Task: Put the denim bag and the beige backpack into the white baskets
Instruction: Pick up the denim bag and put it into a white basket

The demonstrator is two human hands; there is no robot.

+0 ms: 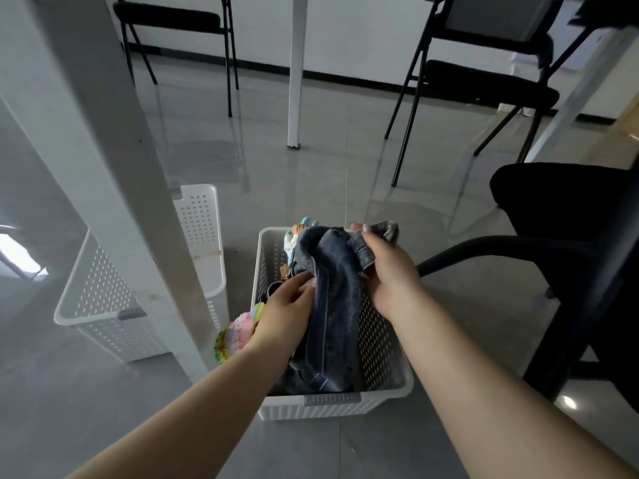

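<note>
The dark blue denim bag (333, 305) hangs crumpled and upright inside a white perforated basket (383, 361) on the floor. My right hand (387, 271) grips its upper right part at the strap. My left hand (287, 312) holds its left side near the basket's left wall. Small colourful charms (294, 235) stick out at the bag's top, and a pastel round item (237, 335) shows by my left wrist. A second white basket (103, 299) stands to the left, partly behind a table leg. The beige backpack is not in view.
A white table leg (131, 188) slants down just left of the near basket. A black office chair (567, 243) stands close on the right. Folding chairs (484, 74) and another white leg (295, 70) are farther back on the glossy grey floor.
</note>
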